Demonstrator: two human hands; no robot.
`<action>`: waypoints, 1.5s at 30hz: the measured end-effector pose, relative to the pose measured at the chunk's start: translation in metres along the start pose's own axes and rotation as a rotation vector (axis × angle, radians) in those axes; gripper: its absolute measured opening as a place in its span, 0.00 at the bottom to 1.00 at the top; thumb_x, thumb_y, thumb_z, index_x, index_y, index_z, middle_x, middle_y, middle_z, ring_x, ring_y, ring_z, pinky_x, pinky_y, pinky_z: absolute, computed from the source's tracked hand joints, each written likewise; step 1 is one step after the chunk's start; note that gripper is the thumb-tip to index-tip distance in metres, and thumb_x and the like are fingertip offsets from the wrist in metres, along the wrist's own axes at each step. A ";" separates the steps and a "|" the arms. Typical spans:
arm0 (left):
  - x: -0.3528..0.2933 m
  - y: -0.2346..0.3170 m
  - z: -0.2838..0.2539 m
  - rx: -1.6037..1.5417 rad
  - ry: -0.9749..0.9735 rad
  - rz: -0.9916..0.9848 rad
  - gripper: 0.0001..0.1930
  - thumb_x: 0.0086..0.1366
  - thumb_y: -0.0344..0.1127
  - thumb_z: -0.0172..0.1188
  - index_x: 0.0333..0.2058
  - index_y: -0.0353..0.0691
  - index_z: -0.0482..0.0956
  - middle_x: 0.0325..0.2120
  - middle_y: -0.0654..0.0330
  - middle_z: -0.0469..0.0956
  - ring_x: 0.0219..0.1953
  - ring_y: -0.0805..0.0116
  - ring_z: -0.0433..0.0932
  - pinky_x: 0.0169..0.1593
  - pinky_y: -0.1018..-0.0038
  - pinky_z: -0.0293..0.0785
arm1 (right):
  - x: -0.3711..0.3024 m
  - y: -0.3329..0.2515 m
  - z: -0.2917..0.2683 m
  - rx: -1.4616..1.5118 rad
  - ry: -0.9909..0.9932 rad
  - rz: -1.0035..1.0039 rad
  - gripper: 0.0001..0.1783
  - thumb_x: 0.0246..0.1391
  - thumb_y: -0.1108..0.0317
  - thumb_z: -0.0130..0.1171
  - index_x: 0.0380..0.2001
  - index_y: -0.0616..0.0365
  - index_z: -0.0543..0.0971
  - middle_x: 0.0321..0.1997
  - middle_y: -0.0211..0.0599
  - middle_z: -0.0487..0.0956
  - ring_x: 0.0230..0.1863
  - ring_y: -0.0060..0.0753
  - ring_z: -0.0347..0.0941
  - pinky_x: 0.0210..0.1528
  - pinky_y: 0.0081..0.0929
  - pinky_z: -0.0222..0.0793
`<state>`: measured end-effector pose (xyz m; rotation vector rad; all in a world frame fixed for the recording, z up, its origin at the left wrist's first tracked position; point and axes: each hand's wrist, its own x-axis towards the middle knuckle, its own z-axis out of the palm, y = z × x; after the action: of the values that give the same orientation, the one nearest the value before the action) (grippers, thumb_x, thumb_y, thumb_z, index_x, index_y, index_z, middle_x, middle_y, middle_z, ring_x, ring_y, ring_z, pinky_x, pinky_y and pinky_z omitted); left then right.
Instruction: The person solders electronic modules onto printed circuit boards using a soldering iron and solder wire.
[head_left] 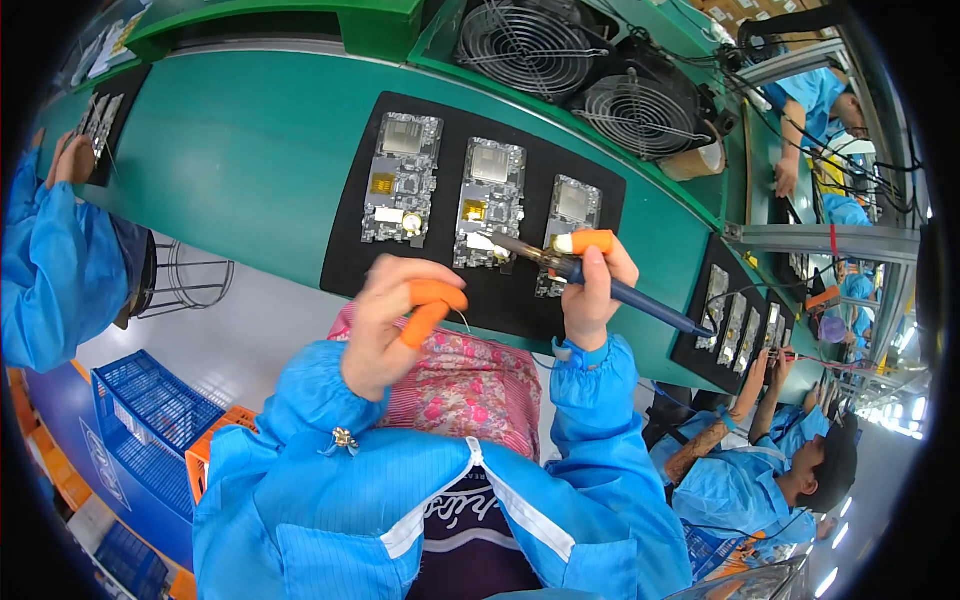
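Observation:
My right hand (592, 300) grips a soldering iron (645, 303) with a dark blue handle. The iron's tip points left, over the lower part of the middle circuit board (493, 165); I cannot tell whether it touches. Left of it lies another circuit board (403, 165), and to the right a third board (574, 205), partly covered by my right hand. All three rest on a black mat (345, 235). My left hand (378, 320), with orange finger covers, pinches a thin wire (465, 321) in front of the mat's near edge.
Two fans with wire guards (530, 45) stand behind the green bench (250, 130), beside a roll of tape (697, 160). More boards lie on a mat at right (735, 320), near co-workers. Another person (60, 260) works at far left. Blue baskets (150, 390) sit below.

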<state>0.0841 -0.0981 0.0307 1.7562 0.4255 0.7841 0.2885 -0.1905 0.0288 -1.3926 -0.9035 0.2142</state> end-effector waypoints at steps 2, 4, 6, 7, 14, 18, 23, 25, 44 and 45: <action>0.008 0.001 -0.024 0.452 0.065 0.162 0.11 0.48 0.20 0.58 0.32 0.37 0.78 0.38 0.58 0.75 0.35 0.61 0.70 0.38 0.70 0.66 | -0.002 0.008 0.003 -0.016 -0.145 0.032 0.11 0.50 0.68 0.49 0.25 0.66 0.77 0.18 0.32 0.72 0.17 0.18 0.62 0.20 0.19 0.55; 0.007 -0.010 -0.036 0.529 0.197 0.059 0.10 0.48 0.21 0.59 0.31 0.38 0.78 0.40 0.59 0.75 0.35 0.61 0.70 0.38 0.70 0.66 | 0.004 0.003 0.015 -0.064 -0.225 0.001 0.11 0.49 0.67 0.51 0.25 0.65 0.77 0.18 0.32 0.72 0.17 0.19 0.62 0.19 0.19 0.54; 0.008 -0.022 -0.046 0.580 0.229 0.044 0.11 0.47 0.22 0.60 0.32 0.38 0.78 0.40 0.59 0.74 0.35 0.61 0.70 0.38 0.70 0.66 | 0.007 0.001 0.024 -0.092 -0.269 0.004 0.14 0.49 0.64 0.50 0.24 0.67 0.76 0.19 0.34 0.72 0.19 0.20 0.63 0.22 0.19 0.55; 0.010 -0.021 -0.050 0.776 0.219 0.131 0.11 0.46 0.22 0.61 0.31 0.38 0.77 0.40 0.59 0.74 0.35 0.61 0.70 0.38 0.70 0.66 | 0.007 0.002 0.026 -0.127 -0.299 0.039 0.18 0.49 0.61 0.50 0.24 0.68 0.76 0.21 0.35 0.73 0.21 0.20 0.64 0.24 0.19 0.56; 0.007 -0.043 -0.042 0.542 0.406 -0.040 0.09 0.43 0.26 0.67 0.26 0.38 0.77 0.38 0.63 0.73 0.35 0.64 0.68 0.39 0.72 0.63 | 0.004 0.020 0.039 -0.018 -0.262 -0.029 0.09 0.48 0.70 0.50 0.24 0.66 0.75 0.18 0.35 0.71 0.16 0.22 0.61 0.18 0.20 0.53; 0.007 -0.038 -0.044 0.866 0.252 0.090 0.10 0.42 0.26 0.67 0.25 0.37 0.76 0.35 0.61 0.73 0.31 0.63 0.70 0.34 0.71 0.64 | 0.000 0.023 0.032 -0.094 -0.259 -0.011 0.09 0.47 0.70 0.50 0.23 0.66 0.76 0.17 0.37 0.70 0.16 0.24 0.61 0.18 0.21 0.53; 0.001 -0.046 -0.035 0.759 0.280 0.015 0.10 0.41 0.25 0.68 0.24 0.37 0.76 0.33 0.60 0.73 0.29 0.63 0.70 0.32 0.71 0.65 | 0.003 0.022 0.034 -0.119 -0.316 -0.068 0.09 0.45 0.71 0.51 0.23 0.66 0.76 0.15 0.37 0.69 0.15 0.27 0.62 0.17 0.22 0.54; 0.000 -0.047 -0.034 0.743 0.284 0.015 0.11 0.40 0.24 0.68 0.24 0.37 0.76 0.33 0.60 0.73 0.29 0.63 0.70 0.31 0.71 0.65 | 0.004 0.021 0.034 -0.134 -0.354 -0.072 0.08 0.45 0.71 0.51 0.23 0.66 0.76 0.14 0.37 0.68 0.14 0.28 0.62 0.17 0.22 0.54; 0.000 -0.049 -0.028 0.703 0.238 0.036 0.11 0.40 0.22 0.67 0.23 0.35 0.75 0.30 0.59 0.73 0.29 0.62 0.70 0.30 0.71 0.65 | 0.007 0.020 0.042 -0.164 -0.500 -0.147 0.04 0.38 0.77 0.53 0.21 0.67 0.74 0.13 0.39 0.67 0.13 0.36 0.63 0.16 0.26 0.57; 0.001 -0.049 -0.028 0.708 0.238 0.026 0.11 0.40 0.21 0.67 0.23 0.35 0.75 0.30 0.59 0.73 0.29 0.62 0.70 0.30 0.71 0.65 | 0.007 0.020 0.042 -0.172 -0.493 -0.142 0.04 0.38 0.77 0.53 0.21 0.67 0.74 0.13 0.39 0.67 0.14 0.36 0.63 0.16 0.26 0.58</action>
<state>0.0702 -0.0624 -0.0105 2.3259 0.9260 0.9339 0.2725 -0.1504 0.0103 -1.4523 -1.4509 0.3890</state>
